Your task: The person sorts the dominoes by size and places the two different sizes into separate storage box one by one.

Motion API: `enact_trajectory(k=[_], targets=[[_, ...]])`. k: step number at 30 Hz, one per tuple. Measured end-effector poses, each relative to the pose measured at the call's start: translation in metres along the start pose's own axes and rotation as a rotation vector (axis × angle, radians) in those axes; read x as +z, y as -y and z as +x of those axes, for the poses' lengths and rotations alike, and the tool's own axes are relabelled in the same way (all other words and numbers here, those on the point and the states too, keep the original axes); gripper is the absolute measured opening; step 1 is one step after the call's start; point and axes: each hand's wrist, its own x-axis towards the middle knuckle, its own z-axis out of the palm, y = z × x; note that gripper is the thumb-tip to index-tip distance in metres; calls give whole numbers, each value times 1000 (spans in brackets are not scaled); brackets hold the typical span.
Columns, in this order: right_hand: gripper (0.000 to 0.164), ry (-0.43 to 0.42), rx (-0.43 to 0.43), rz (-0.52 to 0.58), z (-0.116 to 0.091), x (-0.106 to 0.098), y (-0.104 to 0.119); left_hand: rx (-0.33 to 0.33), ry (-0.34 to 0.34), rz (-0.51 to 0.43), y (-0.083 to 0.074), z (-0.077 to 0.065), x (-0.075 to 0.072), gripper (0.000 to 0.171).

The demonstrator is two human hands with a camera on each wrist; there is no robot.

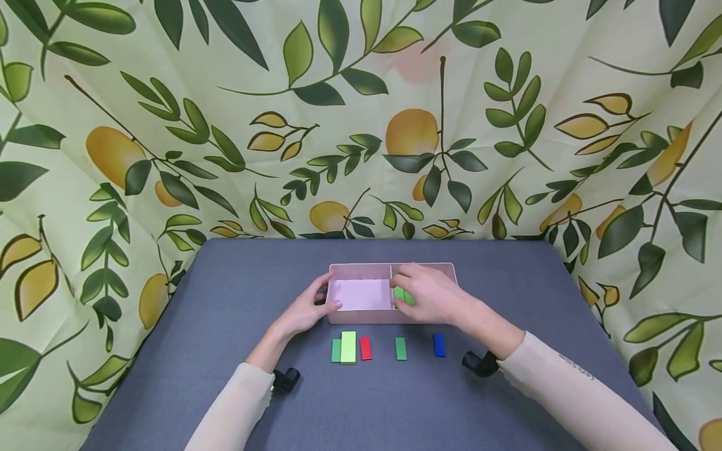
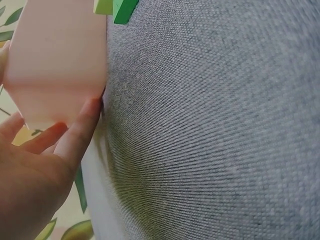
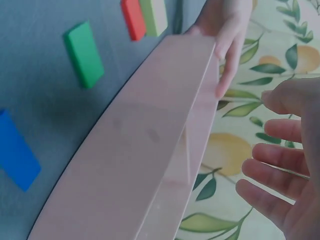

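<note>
A shallow pink box [image 1: 366, 317] with a divider stands on the table. My left hand [image 1: 301, 310] grips its left end, the thumb near the front corner and the other fingers along the end wall. Over the right compartment hovers my right hand [image 1: 431, 294]; in the right wrist view its fingers are loosely spread and hold nothing. Green blocks [image 1: 398, 293] lie in that compartment, partly hidden by this hand. In front of the box lie a green block [image 1: 335, 351], a taller light green block [image 1: 348, 347], a red block [image 1: 366, 348], another green block [image 1: 401, 349] and a blue block [image 1: 439, 345].
A grey cloth covers the table [image 1: 254, 275]. Behind and at both sides hangs a curtain [image 1: 361, 125] printed with leaves and fruit. A black wrist camera [image 1: 287, 379] sits on the left wrist, and a second black camera [image 1: 479, 364] on the right.
</note>
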Motion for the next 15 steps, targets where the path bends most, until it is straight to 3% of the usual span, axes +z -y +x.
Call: enact_trajectory(k=[9,15], targets=[[24,-23,-67,26,8,8,30,-2,11,-2,1,1,-1,76],[26,32,-90,40,7,21,49,-1,14,-9,1,1,0,77]])
